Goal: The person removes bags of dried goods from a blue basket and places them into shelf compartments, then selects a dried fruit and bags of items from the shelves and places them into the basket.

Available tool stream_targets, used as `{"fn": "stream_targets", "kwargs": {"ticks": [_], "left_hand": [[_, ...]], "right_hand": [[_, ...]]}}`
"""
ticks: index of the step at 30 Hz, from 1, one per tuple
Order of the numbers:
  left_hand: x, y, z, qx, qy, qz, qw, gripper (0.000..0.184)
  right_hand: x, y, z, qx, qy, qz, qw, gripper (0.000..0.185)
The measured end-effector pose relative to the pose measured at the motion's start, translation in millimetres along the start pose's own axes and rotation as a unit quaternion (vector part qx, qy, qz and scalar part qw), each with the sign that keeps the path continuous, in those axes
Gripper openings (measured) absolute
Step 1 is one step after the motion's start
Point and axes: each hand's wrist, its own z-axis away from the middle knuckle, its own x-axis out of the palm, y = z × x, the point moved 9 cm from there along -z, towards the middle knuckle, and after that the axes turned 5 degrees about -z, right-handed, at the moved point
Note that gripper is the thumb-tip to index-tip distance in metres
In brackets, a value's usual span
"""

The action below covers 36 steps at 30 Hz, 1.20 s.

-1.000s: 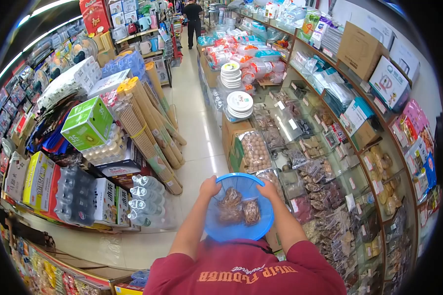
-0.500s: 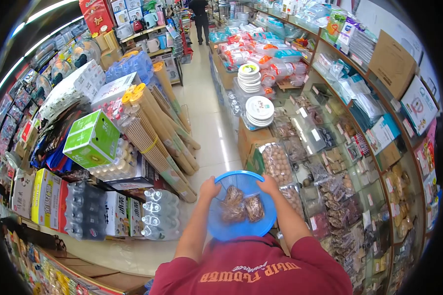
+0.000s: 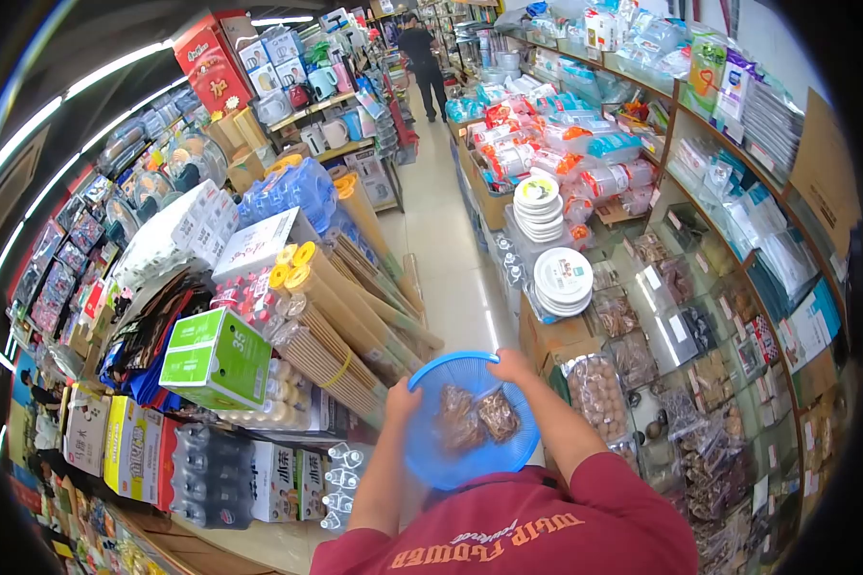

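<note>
A round blue plastic basket [image 3: 470, 369] is held in front of my body, its inside facing up. My left hand [image 3: 403, 398] is closed on its left rim, and my right hand [image 3: 514, 367] grips the rim at the upper right. Inside lie brownish packets in clear plastic: one packet [image 3: 498, 415] on the right shows clearly, while the bagged goods [image 3: 458, 422] to its left are blurred. I cannot make out what the packets contain.
Bundled wooden sticks [image 3: 331, 355], a green box [image 3: 216, 359] and wrapped bottles [image 3: 216, 479] crowd the left. Stacked white plates [image 3: 563, 280] and a glass display of bagged dry goods [image 3: 676, 355] line the right. A person in dark clothes [image 3: 420, 62] is farther up the aisle [image 3: 441, 220].
The view has shifted, so the shelves and goods appear lower and farther right. Both hands still hold the basket, which now tilts somewhat differently. The person up the aisle shows more fully.
</note>
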Motion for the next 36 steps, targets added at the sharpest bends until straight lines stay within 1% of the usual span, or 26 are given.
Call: {"fn": "stream_targets", "kwargs": {"ticks": [2,3,5,7,8,10,13,14,15,17,20,24,26,27,29,31,33,34,36], "left_hand": [[3.4,-5.5,-3.9,-0.021,-0.009,-0.007,1.0,0.034],[-1.2,-0.1,-6.9,-0.029,-0.005,-0.011,1.0,0.035],[-8.6,10.1,-23.0,-0.033,0.001,-0.011,0.999,0.035],[1.2,15.5,-46.8,-0.037,-0.059,-0.044,0.997,0.052],[5.9,17.2,-56.3,-0.035,-0.065,-0.044,0.996,0.052],[20.3,26.4,-77.1,0.016,-0.081,-0.027,0.996,0.051],[52.3,38.3,-110.4,0.028,-0.13,-0.045,0.99,0.049],[63.8,41.9,-125.0,0.03,-0.135,-0.061,0.989,0.045],[69.2,51.9,-137.4,0.041,-0.141,-0.063,0.987,0.045],[73.0,81.2,-162.3,0.101,-0.125,-0.061,0.985,0.041],[92.1,121.5,-200.4,0.149,-0.168,-0.075,0.971,0.038],[144.4,162.4,-233.0,0.244,-0.22,-0.068,0.942,0.038],[163.8,187.7,-237.9,0.292,-0.217,-0.062,0.929,0.037],[175.1,199.5,-236.2,0.309,-0.233,-0.063,0.92,0.037],[194.5,227.5,-230.3,0.355,-0.263,-0.048,0.896,0.036],[215.2,252.5,-214.7,0.387,-0.297,-0.039,0.872,0.035],[234.3,278.7,-194.0,0.42,-0.332,-0.03,0.844,0.034],[242.5,294.4,-181.0,0.448,-0.343,-0.04,0.824,0.034],[258.7,319.7,-151.2,0.491,-0.366,-0.051,0.789,0.034]], "right_hand": [[12.4,7.4,-15.1,-0.001,0.018,-0.014,1.0,0.044],[19.3,10.1,-14.3,0.005,0.007,-0.016,1.0,0.044],[8.4,11.1,-29.4,0.016,-0.001,-0.026,1.0,0.044],[5.2,20.0,-46.6,0.022,0.009,-0.03,0.999,0.043],[7.0,28.1,-50.7,0.03,0.015,-0.036,0.999,0.043],[9.5,46.9,-58.7,0.044,0.016,-0.046,0.998,0.043],[0.5,67.0,-66.7,0.075,0.028,-0.066,0.995,0.043],[-3.8,73.6,-68.2,0.091,0.031,-0.073,0.993,0.043],[-10.5,77.6,-71.3,0.101,0.039,-0.076,0.991,0.043],[-28.8,91.8,-73.3,0.163,0.068,-0.066,0.982,0.044],[-44.1,117.0,-80.0,0.196,0.092,-0.083,0.973,0.043],[-56.1,151.2,-59.4,0.266,0.144,-0.11,0.947,0.044],[-65.6,164.1,-43.6,0.308,0.183,-0.093,0.929,0.044],[-71.0,170.1,-33.0,0.329,0.193,-0.097,0.919,0.044],[-78.2,176.8,-8.3,0.381,0.181,-0.094,0.902,0.046],[-80.1,191.4,24.5,0.424,0.218,-0.087,0.875,0.047],[-72.6,199.8,59.4,0.448,0.212,-0.143,0.857,0.049],[-64.5,206.2,79.0,0.468,0.224,-0.151,0.842,0.049],[-62.8,213.2,122.8,0.504,0.304,-0.09,0.804,0.04]]}}
